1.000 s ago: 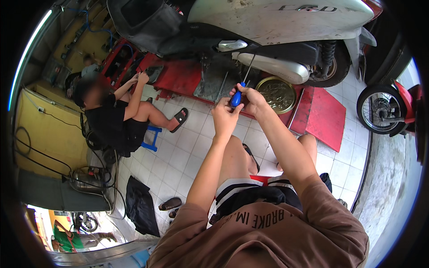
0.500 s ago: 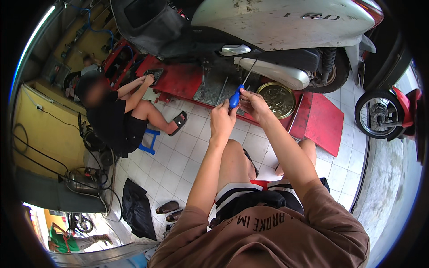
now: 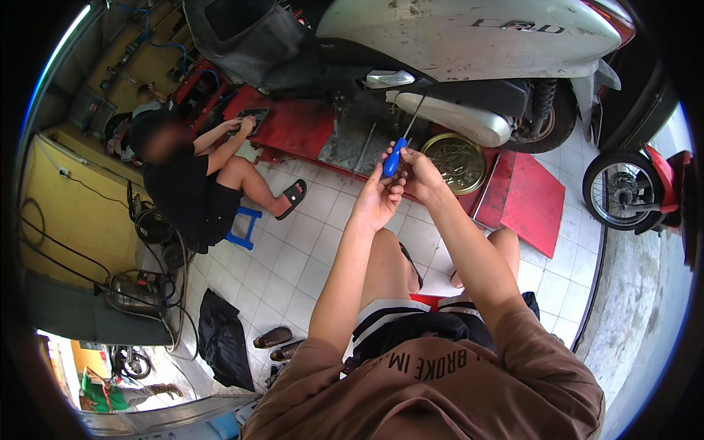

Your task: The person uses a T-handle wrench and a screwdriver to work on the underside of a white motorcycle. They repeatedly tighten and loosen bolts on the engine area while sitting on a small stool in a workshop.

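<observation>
A screwdriver [image 3: 394, 159] with a blue handle and a long thin metal shaft slants up and to the right in front of me. Its lower handle rests in the curled fingers of my left hand [image 3: 377, 199], palm turned partly up. My right hand [image 3: 424, 178] pinches near the upper handle, fingertips close together; a small thin grey piece shows beside them, too small to name. The shaft's far end overlaps the underside of the silver scooter [image 3: 477, 44], so I cannot tell whether it touches. A round gold-coloured tray [image 3: 479, 180] with small metal parts lies just beyond my right hand.
The scooter stands on a red lift platform [image 3: 293, 136] with a sloping red ramp [image 3: 532, 205]. At left a person in black [image 3: 180, 180] sits on a blue stool [image 3: 244, 227], handling a dark tray. Shoes [image 3: 273, 337] and a black cloth [image 3: 224, 341] lie on the tiles.
My left hand has rolled palm-up and shifted slightly right around the screwdriver's handle. The handle has moved a little right. The seated person's hands have shifted slightly.
</observation>
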A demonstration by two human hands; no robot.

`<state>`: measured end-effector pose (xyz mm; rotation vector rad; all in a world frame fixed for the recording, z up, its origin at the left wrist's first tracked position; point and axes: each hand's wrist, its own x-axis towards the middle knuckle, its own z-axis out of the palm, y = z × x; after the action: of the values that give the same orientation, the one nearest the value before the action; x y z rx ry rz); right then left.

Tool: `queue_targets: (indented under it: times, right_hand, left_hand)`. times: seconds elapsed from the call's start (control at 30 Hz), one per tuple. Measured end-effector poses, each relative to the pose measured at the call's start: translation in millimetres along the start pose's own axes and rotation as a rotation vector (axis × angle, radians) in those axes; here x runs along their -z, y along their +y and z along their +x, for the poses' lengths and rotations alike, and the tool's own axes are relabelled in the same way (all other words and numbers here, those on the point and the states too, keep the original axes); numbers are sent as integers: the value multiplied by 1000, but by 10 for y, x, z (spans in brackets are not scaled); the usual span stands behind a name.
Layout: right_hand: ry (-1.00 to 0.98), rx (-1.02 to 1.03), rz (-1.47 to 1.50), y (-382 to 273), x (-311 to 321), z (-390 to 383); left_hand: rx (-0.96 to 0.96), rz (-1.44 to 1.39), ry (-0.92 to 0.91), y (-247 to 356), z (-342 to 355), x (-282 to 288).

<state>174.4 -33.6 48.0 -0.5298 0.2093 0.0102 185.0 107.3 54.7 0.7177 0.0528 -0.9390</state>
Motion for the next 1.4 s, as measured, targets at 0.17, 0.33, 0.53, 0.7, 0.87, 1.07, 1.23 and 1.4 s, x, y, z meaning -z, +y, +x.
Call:
queue_targets:
  times: [0.17,0.33,0.53,0.7,0.87,1.07,1.23,1.4]
  right_hand:
    - [-37,18,-20,-77,73,-31]
    - [183,142,-150,53,82,119]
    - [325,103,-287,-2,-83,95]
    - [60,12,-158,17,167,94]
    - [12,7,62,-24,130,-60]
    - [290,133,-248,-81,115,-30]
    - [342,65,-293,-133,-107,-4]
    - [91,-54,-18,-125,-17,193]
  left_hand:
    - [-376,725,319,9,12,-157]
    - [-1075,1780,514,0,-59,-218]
    - [-686,1138,366,-33,-93,-265]
    - [36,-46,51,17,-6,-12]
    - [82,-289,66,-37,63,-75]
    - [-489,764,386,-174,40,-268]
    - [-1241,1818,547,-164,16,-343]
    - [-479,942,416,-143,42,-170]
